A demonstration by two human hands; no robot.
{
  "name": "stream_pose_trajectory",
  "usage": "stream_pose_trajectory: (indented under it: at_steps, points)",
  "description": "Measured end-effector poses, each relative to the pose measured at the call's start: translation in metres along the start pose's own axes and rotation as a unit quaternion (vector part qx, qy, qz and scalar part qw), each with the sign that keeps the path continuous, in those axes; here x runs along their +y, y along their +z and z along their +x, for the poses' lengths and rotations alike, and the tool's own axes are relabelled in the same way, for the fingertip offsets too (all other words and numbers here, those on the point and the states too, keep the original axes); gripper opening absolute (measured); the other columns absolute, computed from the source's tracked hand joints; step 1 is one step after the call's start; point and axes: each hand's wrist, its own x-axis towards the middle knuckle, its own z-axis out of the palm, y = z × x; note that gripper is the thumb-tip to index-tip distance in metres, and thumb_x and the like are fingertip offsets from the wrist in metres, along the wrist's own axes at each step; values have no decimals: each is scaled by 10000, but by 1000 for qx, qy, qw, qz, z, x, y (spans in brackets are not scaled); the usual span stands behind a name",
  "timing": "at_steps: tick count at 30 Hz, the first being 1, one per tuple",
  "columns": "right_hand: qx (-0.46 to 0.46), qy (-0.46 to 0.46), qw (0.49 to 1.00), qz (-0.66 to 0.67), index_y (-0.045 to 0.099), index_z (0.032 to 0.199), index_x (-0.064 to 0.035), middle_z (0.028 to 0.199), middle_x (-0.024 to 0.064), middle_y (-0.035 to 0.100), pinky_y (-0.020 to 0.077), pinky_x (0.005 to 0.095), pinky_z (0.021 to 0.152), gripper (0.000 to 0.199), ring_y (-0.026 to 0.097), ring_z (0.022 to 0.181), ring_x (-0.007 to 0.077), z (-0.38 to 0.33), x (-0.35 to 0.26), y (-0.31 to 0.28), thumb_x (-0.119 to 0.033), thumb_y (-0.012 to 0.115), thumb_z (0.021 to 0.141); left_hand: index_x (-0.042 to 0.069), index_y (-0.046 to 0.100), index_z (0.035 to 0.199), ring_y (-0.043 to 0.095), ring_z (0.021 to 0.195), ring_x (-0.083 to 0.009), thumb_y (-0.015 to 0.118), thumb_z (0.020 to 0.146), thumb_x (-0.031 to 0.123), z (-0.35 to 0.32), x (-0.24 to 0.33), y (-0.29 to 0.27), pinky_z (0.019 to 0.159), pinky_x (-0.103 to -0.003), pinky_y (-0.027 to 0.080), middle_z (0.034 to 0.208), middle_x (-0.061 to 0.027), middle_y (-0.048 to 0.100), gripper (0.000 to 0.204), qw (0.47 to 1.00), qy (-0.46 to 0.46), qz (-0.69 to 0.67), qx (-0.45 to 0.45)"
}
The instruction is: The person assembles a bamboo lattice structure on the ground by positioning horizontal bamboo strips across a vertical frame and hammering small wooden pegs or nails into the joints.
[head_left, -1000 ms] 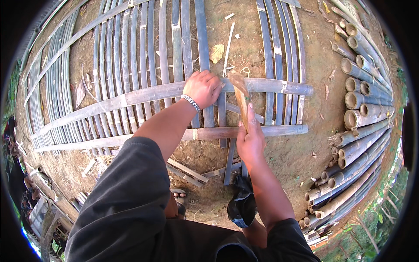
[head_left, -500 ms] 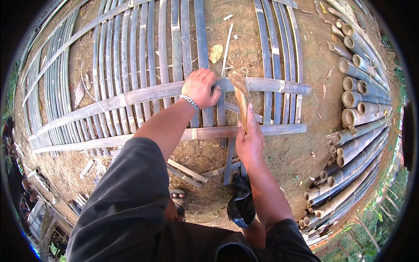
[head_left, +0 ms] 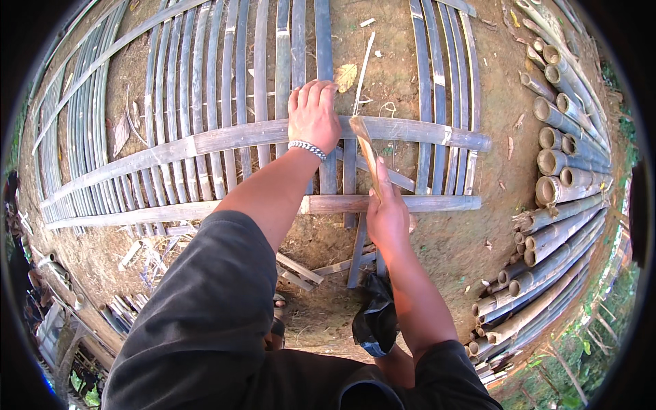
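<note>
My left hand (head_left: 314,116) lies over the farther bamboo crosspiece (head_left: 239,134), its fingers bent together across the far edge and beside the upright slats. What the fingertips touch underneath is hidden. In my right hand (head_left: 388,208) is a short wooden stick (head_left: 369,156), gripped at its near end. Its thicker, darker far end meets or hovers just over the crosspiece, right of my left hand; contact is unclear. A second bamboo crosspiece (head_left: 342,203) runs nearer to me. Flat bamboo slats (head_left: 324,51) cross both pieces, with a wider gap right of my left hand.
Bamboo poles (head_left: 557,164) are stacked along the right side. Offcuts (head_left: 298,268) lie on the dirt near my feet. A black bag-like thing (head_left: 374,314) hangs by my leg. A dry leaf (head_left: 346,77) and a thin pale strip (head_left: 364,72) lie in the gap.
My left hand has shifted slightly right and now lies flatter over the crosspiece, its thumb tucked out of sight. The stick's far end has moved a little left.
</note>
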Motion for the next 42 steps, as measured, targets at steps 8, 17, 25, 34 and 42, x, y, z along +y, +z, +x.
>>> stream_pose_trajectory:
  at_steps: [8, 17, 25, 34, 42]
  points:
    - [210, -108, 970, 55, 356, 1618, -218, 1180, 305, 665, 563, 545, 789, 716, 678, 957, 508, 10, -7, 7, -38, 617, 976, 91, 573, 1266, 522, 1333, -310, 615, 786, 6, 0, -3, 4, 1172, -506, 343, 1316, -101, 619, 490, 1000, 9, -4, -1]
    - [136, -85, 985, 57, 298, 1638, -239, 1142, 297, 668, 556, 557, 738, 769, 673, 934, 509, 5, -10, 4, -33, 615, 969, 89, 587, 1253, 535, 1325, -307, 611, 795, 11, 0, -4, 2, 1174, -504, 345, 1295, -106, 634, 465, 1000, 16, 2, -4]
    - [37, -15, 999, 24, 288, 1645, -239, 1228, 304, 642, 552, 537, 870, 789, 667, 1053, 497, 8, -23, -10, -7, 615, 965, 97, 596, 1232, 548, 1305, -307, 610, 802, 9, -2, -9, 2, 1162, -497, 357, 1281, -115, 640, 439, 1000, 21, -2, -4]
    - [-70, 72, 992, -83, 297, 1641, -253, 1039, 225, 655, 552, 519, 704, 802, 678, 852, 465, 15, -15, -27, 0, 623, 954, 89, 597, 1226, 553, 1302, -306, 604, 810, 13, 3, 0, 3, 1157, -498, 359, 1281, -124, 644, 423, 1000, 23, -17, 2]
    - [-49, 46, 996, -55, 326, 1633, -237, 1112, 239, 655, 548, 529, 779, 778, 676, 960, 465, 17, -18, -18, 2, 625, 955, 87, 606, 1224, 548, 1319, -298, 601, 822, 31, -1, 0, 2, 1170, -497, 358, 1283, -116, 647, 406, 1000, 13, -5, -6]
